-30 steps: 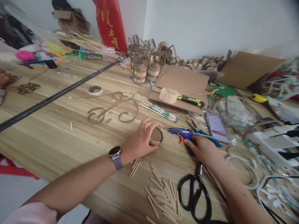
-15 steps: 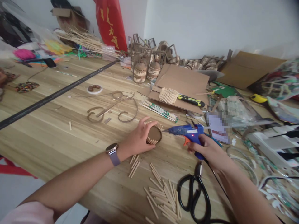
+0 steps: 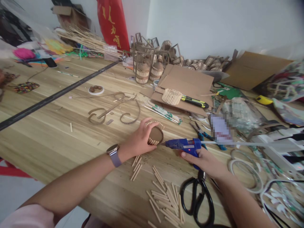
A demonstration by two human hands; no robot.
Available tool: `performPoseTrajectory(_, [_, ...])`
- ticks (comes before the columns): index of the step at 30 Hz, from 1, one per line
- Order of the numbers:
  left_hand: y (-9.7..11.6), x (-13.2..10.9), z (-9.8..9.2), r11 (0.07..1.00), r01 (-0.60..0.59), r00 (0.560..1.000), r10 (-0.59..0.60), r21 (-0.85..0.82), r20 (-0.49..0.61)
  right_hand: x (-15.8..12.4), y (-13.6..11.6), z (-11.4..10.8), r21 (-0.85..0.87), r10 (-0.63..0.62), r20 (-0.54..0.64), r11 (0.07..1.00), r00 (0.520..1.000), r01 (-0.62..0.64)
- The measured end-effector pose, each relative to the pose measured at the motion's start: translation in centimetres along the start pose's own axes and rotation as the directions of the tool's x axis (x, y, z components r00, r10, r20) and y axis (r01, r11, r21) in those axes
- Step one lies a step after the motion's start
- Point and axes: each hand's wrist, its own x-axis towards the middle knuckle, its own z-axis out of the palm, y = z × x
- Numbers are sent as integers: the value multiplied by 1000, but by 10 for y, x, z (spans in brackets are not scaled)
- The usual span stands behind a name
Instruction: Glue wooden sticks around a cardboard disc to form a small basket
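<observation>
My left hand point(image 3: 142, 136) is closed around a small round brown cardboard piece point(image 3: 155, 135) edged with short wooden sticks. In my right hand point(image 3: 205, 161) is a blue hot glue gun point(image 3: 184, 144), a long clear glue stick poking out of its back. The nozzle points left and meets, or nearly meets, the lower right rim of the round piece. Below the hands lies a loose pile of short wooden sticks point(image 3: 168, 202), with a few more sticks point(image 3: 136, 169) under my left wrist. Black-handled scissors point(image 3: 197, 199) rest beneath the glue gun.
Blue-handled pliers point(image 3: 201, 134) lie behind the glue gun. Curled cardboard strips point(image 3: 129, 117) are on the wooden table, beyond my left hand. A cardboard sheet point(image 3: 187, 82) bears a box cutter point(image 3: 194, 102). Small stick-built barrels point(image 3: 142, 72) stand at the back, and tape rolls point(image 3: 247, 175) lie at right.
The glue gun has moved left and slightly down, bringing its nozzle to the lower right of the rim. My left hand and the round piece have shifted slightly left.
</observation>
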Motion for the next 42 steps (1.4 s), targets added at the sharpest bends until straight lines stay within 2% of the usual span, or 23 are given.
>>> performPoseTrajectory(4, [1,0,-1,1000,11,1000,-11,-3,4,1,0,2,-57,-70,-19,996,997,69])
performPoseTrajectory(13, [0,0,0,1000,10,1000,-10,15,6,2,13,3,-150,-166,59,973,984,173])
performPoseTrajectory(18, [1,0,-1,1000,21,1000,-21,-4,8,1,18,4,-203,-171,44,963,984,176])
performPoseTrajectory(27, [1,-1,0,1000,5,1000,-6,18,7,1,9,8,-240,-159,-15,959,987,150])
performPoseTrajectory(42, [1,0,-1,1000,15,1000,-15,-16,0,2,13,9,-268,-200,-1,944,980,193])
